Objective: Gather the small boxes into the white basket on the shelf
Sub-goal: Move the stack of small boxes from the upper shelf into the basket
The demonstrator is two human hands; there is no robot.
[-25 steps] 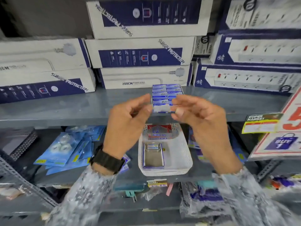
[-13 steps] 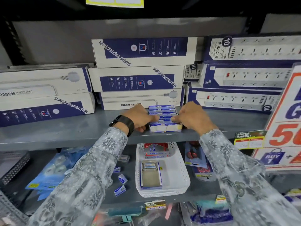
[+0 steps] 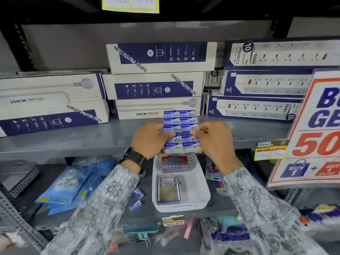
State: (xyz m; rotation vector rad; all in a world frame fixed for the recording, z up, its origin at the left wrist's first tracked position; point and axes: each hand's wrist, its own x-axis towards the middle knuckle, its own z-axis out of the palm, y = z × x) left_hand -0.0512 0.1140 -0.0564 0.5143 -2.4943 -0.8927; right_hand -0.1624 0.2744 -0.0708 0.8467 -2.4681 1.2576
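Note:
A block of several small blue-and-white boxes [image 3: 181, 124] lies on the grey upper shelf [image 3: 73, 140], its near end at the shelf's front edge. My left hand [image 3: 149, 138] and my right hand [image 3: 213, 140] press on it from either side, their fingertips pinching at the middle of its top. Below on the lower shelf stands the white basket [image 3: 200, 188]. It holds a red-and-white box [image 3: 174, 163] at its far end and an open blue tray box [image 3: 168, 190]. Two loose small blue boxes [image 3: 137, 200] lie left of the basket.
Long white-and-navy power strip cartons [image 3: 158, 85] are stacked behind the block on the upper shelf. A large sale sign [image 3: 316, 129] hangs at the right. Blue blister packs [image 3: 68, 183] lie at lower left, with bagged goods on the shelf beneath.
The block of boxes went from the air above the basket onto the upper shelf's edge. My fingers have since shifted from its sides to the middle of its top.

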